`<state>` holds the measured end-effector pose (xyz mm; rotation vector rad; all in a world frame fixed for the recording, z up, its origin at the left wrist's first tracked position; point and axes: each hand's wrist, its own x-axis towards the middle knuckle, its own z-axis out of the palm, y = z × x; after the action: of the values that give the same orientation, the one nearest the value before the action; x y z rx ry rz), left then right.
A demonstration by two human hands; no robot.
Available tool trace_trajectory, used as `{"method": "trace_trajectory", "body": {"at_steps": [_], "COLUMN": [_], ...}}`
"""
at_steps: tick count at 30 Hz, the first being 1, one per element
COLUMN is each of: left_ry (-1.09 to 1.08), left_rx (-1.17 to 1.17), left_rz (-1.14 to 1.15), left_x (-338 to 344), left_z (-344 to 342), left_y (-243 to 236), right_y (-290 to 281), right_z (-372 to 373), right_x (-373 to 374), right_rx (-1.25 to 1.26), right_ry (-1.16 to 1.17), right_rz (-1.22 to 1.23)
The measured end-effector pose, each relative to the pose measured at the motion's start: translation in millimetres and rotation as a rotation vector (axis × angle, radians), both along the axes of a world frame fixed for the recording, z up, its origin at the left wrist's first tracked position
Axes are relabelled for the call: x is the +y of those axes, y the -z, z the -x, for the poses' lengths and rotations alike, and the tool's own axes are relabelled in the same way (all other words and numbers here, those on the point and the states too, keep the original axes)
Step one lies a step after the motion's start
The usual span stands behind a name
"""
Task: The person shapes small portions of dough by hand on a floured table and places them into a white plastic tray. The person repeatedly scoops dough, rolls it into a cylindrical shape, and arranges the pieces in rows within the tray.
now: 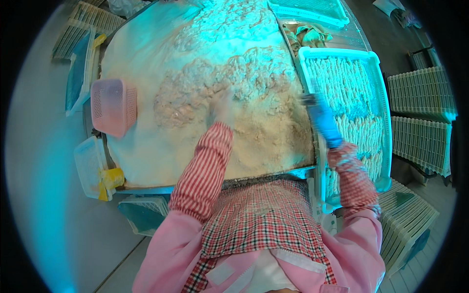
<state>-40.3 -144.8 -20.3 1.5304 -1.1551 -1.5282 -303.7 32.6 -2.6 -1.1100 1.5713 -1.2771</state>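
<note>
A broad heap of pale, powder-coated pieces (244,73) lies on the table, their exact kind unclear. My left hand (222,105) reaches into its near side, dusted pale and smeared by motion, so its fingers do not show clearly. My right hand (323,119), in a blue glove, is over the left rim of a white tray (386,127). Its dark fingertips point toward the heap, also blurred, and I cannot see whether they hold anything. Inside the tray, coated strips (342,83) lie side by side in several rows. Loose tan powder (273,141) covers the tabletop near me.
A pink perforated basket (110,108) sits at the table's left edge, above a whitish plastic bin (89,168) with yellow tape (112,179). Stacked trays (422,93) stand on the right, more stacks (405,224) below. Another tray (312,10) and crumpled brownish cloth or bag (312,36) lie far right.
</note>
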Motion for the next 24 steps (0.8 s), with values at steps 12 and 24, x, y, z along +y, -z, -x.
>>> {"method": "trace_trajectory", "body": {"at_steps": [12, 24], "left_ry": [0.812, 0.315], "left_rx": [-0.58, -0.172], "left_rz": [0.786, -0.061], "left_x": [47, 80], "left_z": [-133, -124], "left_y": [-24, -33], "right_y": [-11, -42], "right_z": [-160, -106], "right_x": [10, 2], "right_rx": [1.096, 0.758], "right_ry": [-0.346, 0.018], "right_rz": [-0.091, 0.046]}}
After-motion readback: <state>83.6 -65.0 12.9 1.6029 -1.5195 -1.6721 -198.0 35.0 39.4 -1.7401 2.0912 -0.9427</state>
